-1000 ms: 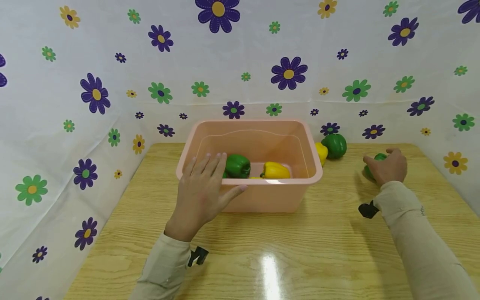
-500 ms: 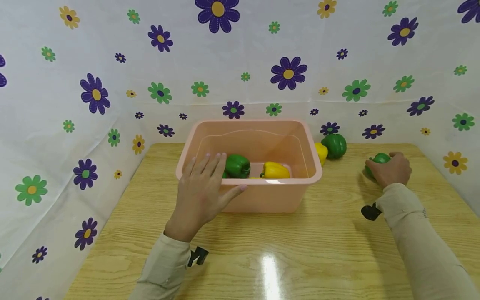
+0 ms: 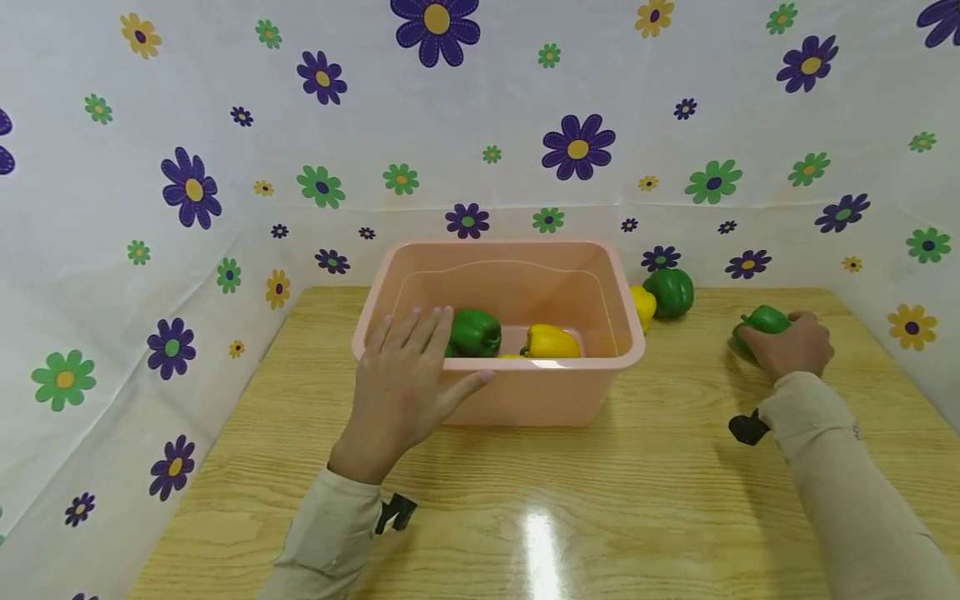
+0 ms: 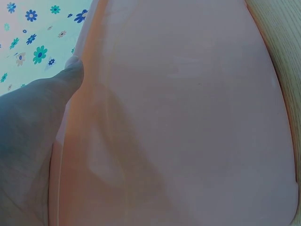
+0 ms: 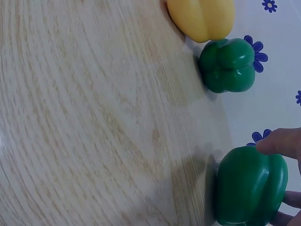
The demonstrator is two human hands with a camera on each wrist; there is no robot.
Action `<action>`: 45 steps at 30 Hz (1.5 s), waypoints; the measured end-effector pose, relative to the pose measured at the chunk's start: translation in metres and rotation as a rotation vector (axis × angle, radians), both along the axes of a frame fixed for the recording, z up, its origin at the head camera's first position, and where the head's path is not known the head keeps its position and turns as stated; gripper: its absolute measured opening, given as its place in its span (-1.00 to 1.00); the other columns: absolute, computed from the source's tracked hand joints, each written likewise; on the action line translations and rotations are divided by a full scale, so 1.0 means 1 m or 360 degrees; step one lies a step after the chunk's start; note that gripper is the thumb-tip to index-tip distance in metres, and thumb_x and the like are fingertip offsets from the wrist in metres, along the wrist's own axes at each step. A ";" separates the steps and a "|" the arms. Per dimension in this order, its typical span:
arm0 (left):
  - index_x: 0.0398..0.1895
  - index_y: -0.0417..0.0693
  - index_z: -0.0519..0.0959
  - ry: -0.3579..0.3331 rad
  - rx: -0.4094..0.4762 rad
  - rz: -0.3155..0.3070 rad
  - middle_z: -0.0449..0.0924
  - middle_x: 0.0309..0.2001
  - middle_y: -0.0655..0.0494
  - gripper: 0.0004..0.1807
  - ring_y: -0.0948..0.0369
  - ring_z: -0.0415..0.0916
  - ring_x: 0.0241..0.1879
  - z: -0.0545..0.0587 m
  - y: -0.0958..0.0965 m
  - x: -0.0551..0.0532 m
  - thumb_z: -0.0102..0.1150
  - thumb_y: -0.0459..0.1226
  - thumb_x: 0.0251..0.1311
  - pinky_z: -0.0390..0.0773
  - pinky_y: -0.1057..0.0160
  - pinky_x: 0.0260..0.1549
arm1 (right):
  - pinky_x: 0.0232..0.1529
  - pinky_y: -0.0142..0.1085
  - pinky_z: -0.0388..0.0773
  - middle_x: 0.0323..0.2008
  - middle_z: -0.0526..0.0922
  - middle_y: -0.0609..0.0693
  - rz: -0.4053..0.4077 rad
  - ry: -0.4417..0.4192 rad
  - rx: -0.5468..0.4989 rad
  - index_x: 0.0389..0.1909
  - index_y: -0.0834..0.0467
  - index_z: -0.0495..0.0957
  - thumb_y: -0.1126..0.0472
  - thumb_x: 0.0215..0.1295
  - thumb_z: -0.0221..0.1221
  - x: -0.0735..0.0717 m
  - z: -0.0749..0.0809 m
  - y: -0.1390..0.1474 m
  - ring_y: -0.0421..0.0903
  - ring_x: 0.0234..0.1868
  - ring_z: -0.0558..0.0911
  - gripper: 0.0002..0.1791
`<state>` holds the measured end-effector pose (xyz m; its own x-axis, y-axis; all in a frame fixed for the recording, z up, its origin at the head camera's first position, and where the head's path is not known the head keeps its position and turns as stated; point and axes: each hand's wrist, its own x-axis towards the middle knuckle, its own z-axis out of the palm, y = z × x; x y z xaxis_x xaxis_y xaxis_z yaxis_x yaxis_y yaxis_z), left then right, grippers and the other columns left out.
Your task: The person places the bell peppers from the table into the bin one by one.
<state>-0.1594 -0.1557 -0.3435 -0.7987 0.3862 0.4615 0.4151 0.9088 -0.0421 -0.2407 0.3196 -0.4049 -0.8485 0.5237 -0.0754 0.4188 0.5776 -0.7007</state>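
My left hand (image 3: pixel 397 400) lies with straight, spread fingers across the front rim of a pink plastic bin (image 3: pixel 540 392); in the left wrist view its thumb (image 4: pixel 70 77) touches the rim. Far to the right, my right hand (image 3: pixel 797 346) holds a green bell pepper (image 3: pixel 768 319) low at the table. The right wrist view has the thumb (image 5: pixel 277 142) on one side of this pepper (image 5: pixel 247 186) and fingers (image 5: pixel 292 198) on the other. Inside the bin are a green bell pepper (image 3: pixel 477 333) and a yellow bell pepper (image 3: pixel 551 341), with others partly hidden.
Beside the bin's right wall, a yellow bell pepper (image 3: pixel 643 307) and a green bell pepper (image 3: pixel 670 292) lie near the back edge of the wooden table (image 3: pixel 600 500). A flower-patterned white cloth (image 3: pixel 510 100) hangs behind and at both sides.
My right hand has shifted slightly right around the green bell pepper, which has moved and turned a little, showing more of itself. The left hand and the bin have stayed still.
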 end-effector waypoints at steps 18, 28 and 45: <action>0.50 -0.17 0.31 -0.0040 -0.0012 0.0013 0.39 0.42 -0.11 0.02 -0.11 0.28 0.43 0.001 0.000 0.000 -0.07 0.43 0.28 0.13 -0.24 0.41 | 0.36 0.28 0.24 0.37 0.08 0.56 -0.0020 0.0014 -0.0059 0.50 0.47 -0.01 -0.07 0.34 0.19 0.002 -0.002 0.004 0.45 0.37 0.21 -0.02; 0.49 -0.19 0.32 -0.0028 -0.0015 0.0005 0.40 0.41 -0.11 0.02 -0.12 0.30 0.42 0.001 -0.001 0.000 -0.10 0.44 0.29 0.15 -0.25 0.41 | 0.34 0.31 0.26 0.39 0.05 0.55 -0.0041 -0.0023 -0.0131 0.51 0.46 -0.04 -0.14 0.34 0.21 0.002 -0.009 0.007 0.45 0.37 0.20 0.03; 0.49 -0.18 0.33 -0.0013 -0.0002 0.0007 0.41 0.41 -0.11 0.03 -0.12 0.31 0.41 -0.001 -0.001 0.000 -0.15 0.46 0.29 0.14 -0.25 0.41 | 0.32 0.30 0.28 0.38 0.08 0.56 -0.0011 -0.0082 -0.0162 0.53 0.45 -0.17 -0.25 0.30 0.18 -0.001 -0.013 0.010 0.44 0.37 0.19 0.16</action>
